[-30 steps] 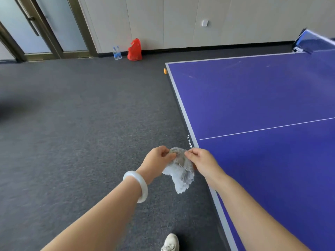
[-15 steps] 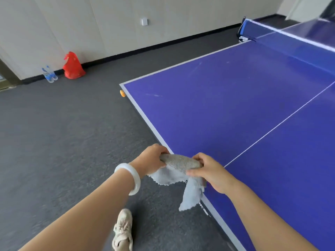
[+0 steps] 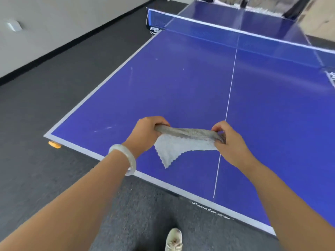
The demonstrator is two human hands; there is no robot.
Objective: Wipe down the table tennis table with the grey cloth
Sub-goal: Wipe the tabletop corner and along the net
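Over table (image 3: 181,84): L hand (image 3: 145,134) & R hand (image 3: 228,140) each pinched shut on cloth (image 3: 183,142) ends; soft, light, floppy — bunch mid-cloth to wipe.

blue table tennis table (image 3: 181,84) | net (image 3: 235,36) across far end | white smudges on top | stands on dark carpet (image 3: 45,98)

The grey cloth (image 3: 183,142), stretched between both hands, hangs above the blue table tennis table (image 3: 181,84) near its end.
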